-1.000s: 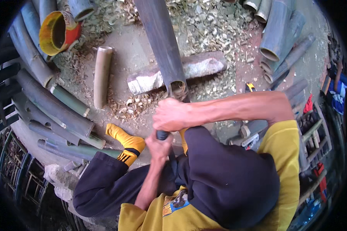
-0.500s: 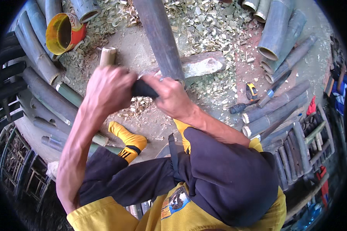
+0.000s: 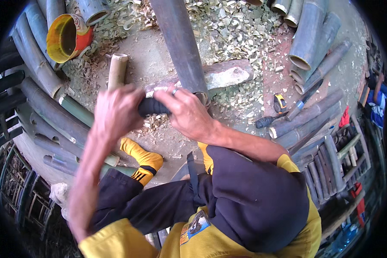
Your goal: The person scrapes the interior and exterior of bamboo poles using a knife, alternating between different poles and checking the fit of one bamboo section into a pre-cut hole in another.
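My left hand [image 3: 118, 109], blurred, is closed round the left end of a black-wrapped handle [image 3: 154, 106]. My right hand [image 3: 191, 112], with a ring on one finger, curls over the handle's other end, close to the bamboo's near end. Whatever the handle belongs to is hidden by my hands. A thick, dark bamboo pole [image 3: 176, 43] slopes down from the far edge and rests across a log [image 3: 228, 74] with a whitish patch. A short pale bamboo piece [image 3: 117, 71] shows just beyond my left hand.
Bamboo shavings [image 3: 232, 34] litter the floor. At far left a yellow and red bucket [image 3: 58, 45] stands near bamboo poles [image 3: 36, 60]. To the right are a tape measure [image 3: 280, 103], a dark-handled tool [image 3: 266, 122] and more bamboo poles [image 3: 305, 114]. My yellow-socked foot [image 3: 144, 157] is below my hands.
Both hands and the handle have moved slightly; my left hand has come nearer to me, uncovering more of the pale bamboo piece. The view has shifted a little. The pole still rests on the log.
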`<action>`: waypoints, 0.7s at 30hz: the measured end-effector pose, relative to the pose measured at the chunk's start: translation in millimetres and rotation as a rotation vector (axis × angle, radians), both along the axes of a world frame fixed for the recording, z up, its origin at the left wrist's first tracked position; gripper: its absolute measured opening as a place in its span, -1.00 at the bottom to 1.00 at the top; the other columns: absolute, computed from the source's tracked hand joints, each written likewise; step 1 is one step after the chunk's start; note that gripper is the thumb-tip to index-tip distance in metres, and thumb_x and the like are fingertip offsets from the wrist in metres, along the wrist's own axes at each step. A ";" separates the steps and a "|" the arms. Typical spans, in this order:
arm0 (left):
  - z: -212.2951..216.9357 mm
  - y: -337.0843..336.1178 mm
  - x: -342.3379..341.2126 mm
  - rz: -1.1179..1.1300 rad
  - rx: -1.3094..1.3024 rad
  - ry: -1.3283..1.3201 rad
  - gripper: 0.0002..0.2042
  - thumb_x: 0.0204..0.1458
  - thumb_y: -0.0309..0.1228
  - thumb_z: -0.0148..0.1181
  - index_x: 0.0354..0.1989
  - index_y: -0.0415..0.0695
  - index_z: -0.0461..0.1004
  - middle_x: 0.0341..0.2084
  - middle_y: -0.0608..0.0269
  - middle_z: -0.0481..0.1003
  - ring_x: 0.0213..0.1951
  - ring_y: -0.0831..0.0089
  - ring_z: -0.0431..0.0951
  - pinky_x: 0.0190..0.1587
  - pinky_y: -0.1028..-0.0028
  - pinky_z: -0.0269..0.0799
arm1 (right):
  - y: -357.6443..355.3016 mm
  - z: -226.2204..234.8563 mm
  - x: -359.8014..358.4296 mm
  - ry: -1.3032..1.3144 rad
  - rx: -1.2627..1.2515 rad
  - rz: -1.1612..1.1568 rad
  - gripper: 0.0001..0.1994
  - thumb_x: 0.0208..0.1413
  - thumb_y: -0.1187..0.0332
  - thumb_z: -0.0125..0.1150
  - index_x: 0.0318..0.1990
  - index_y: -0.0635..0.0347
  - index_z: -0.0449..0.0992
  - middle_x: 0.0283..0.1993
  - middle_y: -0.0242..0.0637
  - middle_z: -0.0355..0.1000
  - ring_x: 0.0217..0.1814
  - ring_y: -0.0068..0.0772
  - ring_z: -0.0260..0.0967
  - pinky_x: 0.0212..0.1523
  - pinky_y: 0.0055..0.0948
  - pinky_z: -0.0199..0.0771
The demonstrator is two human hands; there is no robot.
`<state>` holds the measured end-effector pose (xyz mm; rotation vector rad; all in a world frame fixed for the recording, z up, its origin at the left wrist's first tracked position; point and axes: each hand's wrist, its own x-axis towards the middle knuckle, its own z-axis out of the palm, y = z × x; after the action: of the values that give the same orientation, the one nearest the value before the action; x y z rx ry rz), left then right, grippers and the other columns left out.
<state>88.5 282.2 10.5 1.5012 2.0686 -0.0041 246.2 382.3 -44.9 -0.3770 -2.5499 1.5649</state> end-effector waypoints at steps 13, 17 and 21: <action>-63.3 -99.2 89.2 0.487 -0.188 -0.455 -0.65 -0.39 -0.38 0.32 -0.30 -0.08 0.56 -0.55 0.01 0.54 -0.43 0.15 0.59 -0.24 0.29 0.50 | -3.5 -12.9 21.3 -0.384 0.070 0.775 -0.60 -0.20 0.57 0.10 -0.09 0.27 0.30 -0.47 -0.06 0.38 -0.42 -0.02 0.45 -0.53 -0.07 0.43; -20.8 -10.9 -1.5 -0.069 -0.156 -0.158 -0.78 -0.39 -0.48 0.24 -0.44 -0.09 0.49 -0.62 0.13 0.51 -0.52 0.18 0.56 -0.38 0.27 0.50 | -15.9 -25.3 14.9 -0.135 -0.189 0.148 -0.57 -0.19 0.59 0.05 -0.05 0.31 0.26 -0.43 0.04 0.36 -0.40 0.07 0.39 -0.38 -0.05 0.42; -33.2 -40.4 36.1 0.205 -0.264 -0.262 -0.75 -0.38 -0.39 0.28 -0.41 -0.09 0.55 -0.60 0.06 0.53 -0.50 0.15 0.57 -0.31 0.26 0.52 | 2.4 -21.1 15.5 -0.353 -0.141 0.518 -0.60 -0.16 0.54 0.07 -0.06 0.26 0.29 -0.46 -0.01 0.40 -0.43 0.05 0.45 -0.50 -0.10 0.45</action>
<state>124.7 241.8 -22.7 1.0679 1.9157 -0.0010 261.6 384.7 -66.0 0.0089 -2.9850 2.0124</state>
